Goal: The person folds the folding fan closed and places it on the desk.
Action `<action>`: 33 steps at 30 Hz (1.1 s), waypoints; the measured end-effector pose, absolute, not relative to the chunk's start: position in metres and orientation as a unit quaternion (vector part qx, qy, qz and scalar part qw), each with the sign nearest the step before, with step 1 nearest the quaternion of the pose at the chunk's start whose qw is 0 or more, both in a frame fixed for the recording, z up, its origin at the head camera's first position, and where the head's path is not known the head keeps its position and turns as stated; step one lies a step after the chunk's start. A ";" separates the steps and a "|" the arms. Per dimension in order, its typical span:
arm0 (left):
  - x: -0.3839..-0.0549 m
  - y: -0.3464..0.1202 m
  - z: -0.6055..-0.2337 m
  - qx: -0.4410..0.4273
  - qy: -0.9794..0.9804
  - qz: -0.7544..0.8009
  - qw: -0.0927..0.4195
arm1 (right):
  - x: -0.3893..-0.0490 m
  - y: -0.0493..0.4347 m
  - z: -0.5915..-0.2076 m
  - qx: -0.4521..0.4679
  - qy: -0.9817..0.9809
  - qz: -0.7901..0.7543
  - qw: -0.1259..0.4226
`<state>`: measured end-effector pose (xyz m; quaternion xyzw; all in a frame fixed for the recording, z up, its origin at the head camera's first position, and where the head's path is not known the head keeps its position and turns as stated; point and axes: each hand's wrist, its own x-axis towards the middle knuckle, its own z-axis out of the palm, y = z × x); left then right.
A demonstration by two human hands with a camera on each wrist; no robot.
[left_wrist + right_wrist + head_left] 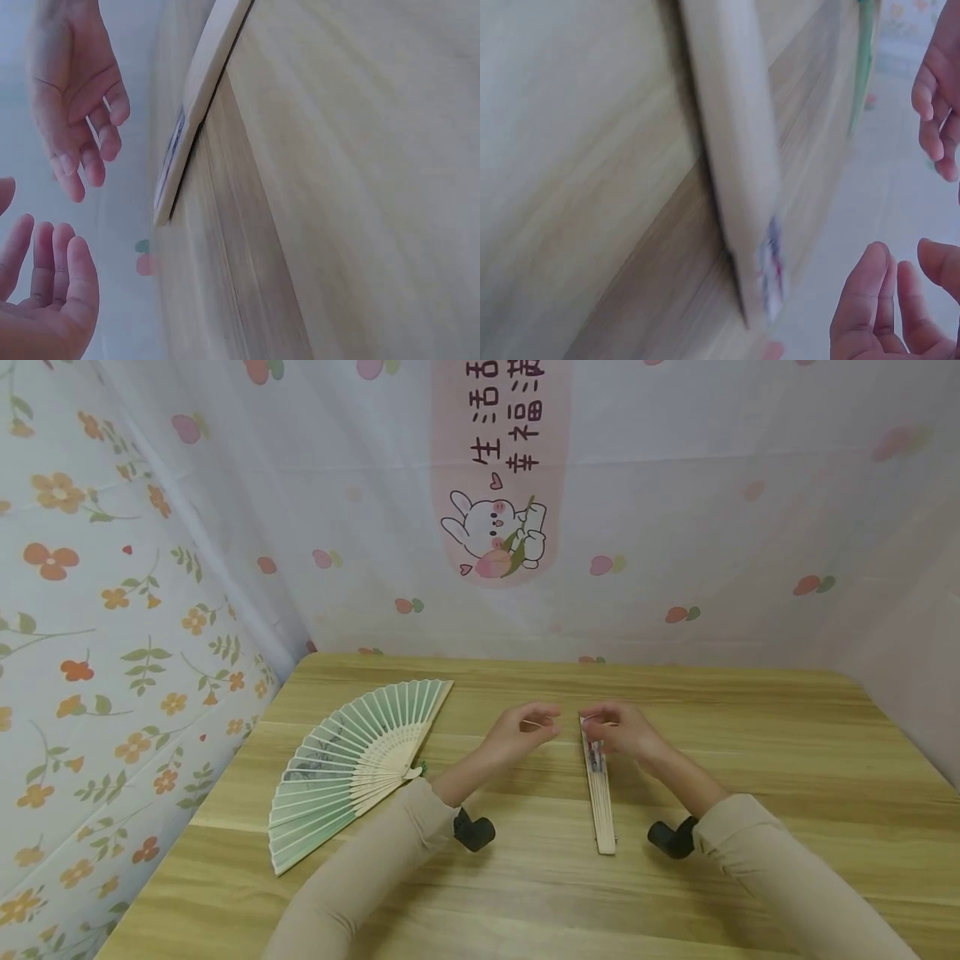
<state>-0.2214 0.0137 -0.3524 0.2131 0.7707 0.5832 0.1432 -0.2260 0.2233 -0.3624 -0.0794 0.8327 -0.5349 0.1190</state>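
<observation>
A folded hand fan (600,802) with pale ribs and a patterned blue and purple end lies on the wooden table, pointing away from me. My right hand (622,731) hovers over its far end, fingers loosely bent and holding nothing. Left of that fan, my left hand (522,731) is raised above the table with its fingers relaxed and nothing in them. In the left wrist view the folded fan (199,82) lies apart from both hands. The right wrist view shows the same fan (739,135), slightly blurred, with clear space to the fingers.
A green hand fan (356,768) lies spread out on the table's left side, near my left forearm. Behind the wooden table (787,752) hangs a white printed curtain (637,510), and a floral cloth (105,635) hangs at the left.
</observation>
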 end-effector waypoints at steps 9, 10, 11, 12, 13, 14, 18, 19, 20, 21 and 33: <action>-0.210 -0.016 -0.363 0.232 0.783 0.568 0.103 | -0.216 0.204 -0.359 -0.100 0.823 -0.550 0.097; -0.208 -0.019 -0.363 0.231 0.784 0.567 0.102 | -0.216 0.202 -0.359 -0.102 0.821 -0.554 0.094; -0.205 -0.024 -0.362 0.228 0.785 0.566 0.103 | -0.216 0.200 -0.359 -0.105 0.818 -0.558 0.091; -0.203 -0.028 -0.362 0.224 0.787 0.566 0.104 | -0.215 0.199 -0.360 -0.105 0.815 -0.563 0.087; -0.200 -0.033 -0.362 0.221 0.790 0.563 0.104 | -0.215 0.197 -0.360 -0.109 0.812 -0.567 0.084; -0.198 -0.038 -0.362 0.222 0.790 0.562 0.102 | -0.215 0.196 -0.360 -0.112 0.810 -0.570 0.081; -0.190 -0.058 -0.362 0.220 0.795 0.557 0.100 | -0.213 0.192 -0.360 -0.115 0.803 -0.580 0.070; -0.188 -0.063 -0.362 0.219 0.797 0.555 0.098 | -0.213 0.191 -0.360 -0.116 0.802 -0.582 0.070; -0.187 -0.068 -0.363 0.218 0.797 0.555 0.097 | -0.214 0.190 -0.360 -0.117 0.801 -0.583 0.070; -0.185 -0.073 -0.363 0.214 0.799 0.554 0.096 | -0.214 0.189 -0.359 -0.117 0.800 -0.584 0.070; -0.156 -0.122 -0.369 0.146 0.812 0.562 0.066 | -0.225 0.165 -0.352 -0.143 0.791 -0.583 0.115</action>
